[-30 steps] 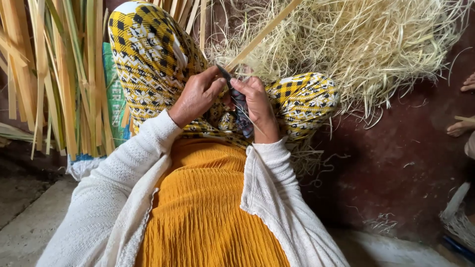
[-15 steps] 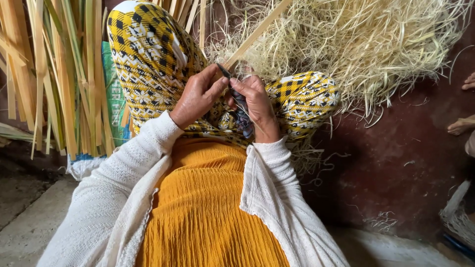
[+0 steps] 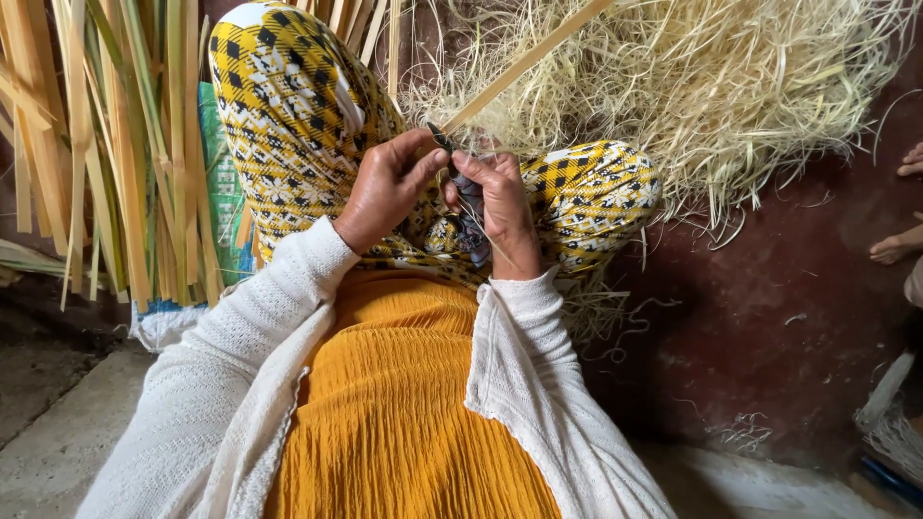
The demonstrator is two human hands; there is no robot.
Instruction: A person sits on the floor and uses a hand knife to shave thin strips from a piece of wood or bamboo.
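Against heaped straw, left hand and right hand pinch a cane strip.

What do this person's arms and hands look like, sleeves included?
Both arms wear long cream-white sleeves of an open-knit cardigan, ending at the wrists. The left hand and right hand are bare: no gloves, and no rings or watch show.
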